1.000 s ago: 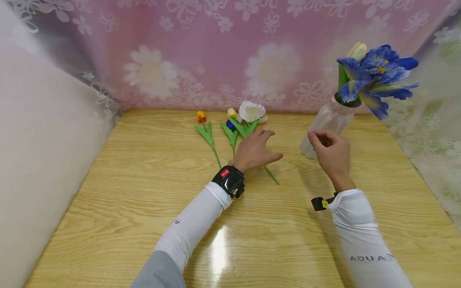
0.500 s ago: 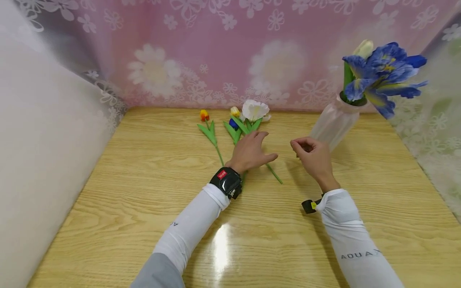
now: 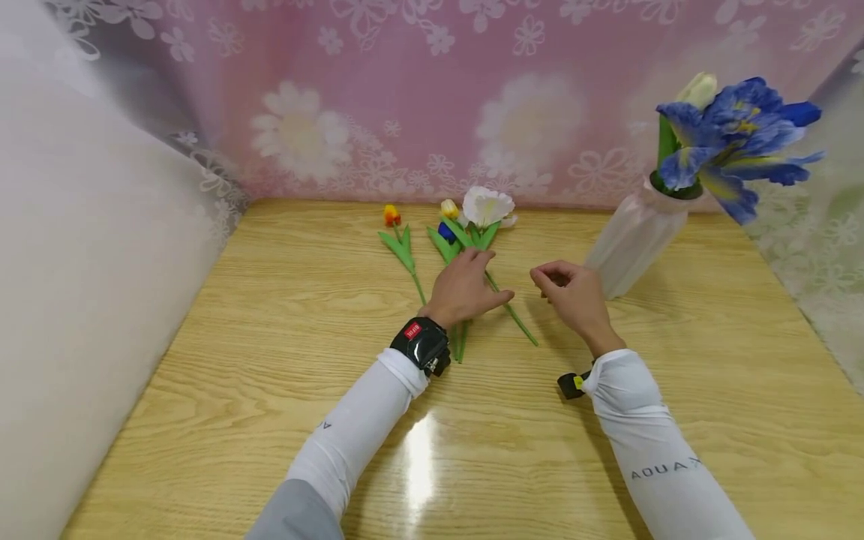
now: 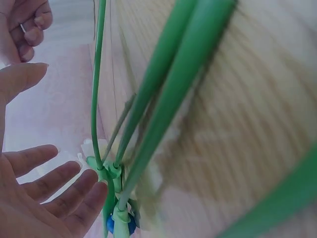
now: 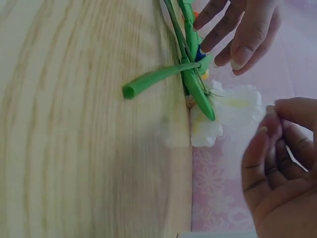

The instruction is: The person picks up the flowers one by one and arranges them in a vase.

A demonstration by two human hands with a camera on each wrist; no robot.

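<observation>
My left hand [image 3: 466, 289] hovers low over several artificial flower stems, its fingers extended and thumb spread wide. Under and beyond it lie a white flower [image 3: 487, 206], a yellow-and-white tulip [image 3: 449, 209] and a blue tulip [image 3: 447, 232]; the palm hides part of their stems. In the left wrist view, green stems [image 4: 168, 99] pass beside the fingers. To its right, my right hand [image 3: 577, 300] is in the air with fingers curled and thumb tip meeting the index finger, nothing between them. An orange-red tulip [image 3: 391, 216] lies left of the bunch.
Behind my right hand stands a pale fluted vase [image 3: 634, 240], holding a large blue iris [image 3: 742, 124] and a white tulip [image 3: 698, 90]. A pink floral curtain [image 3: 418, 112] hangs along the wooden table's [image 3: 270, 360] back edge. A white wall [image 3: 88, 225] borders the left.
My right hand has moved left, away from the front of the vase and closer to the stems. The left hand stays over the bunch, shifting slightly down-left. The view has turned slightly left.
</observation>
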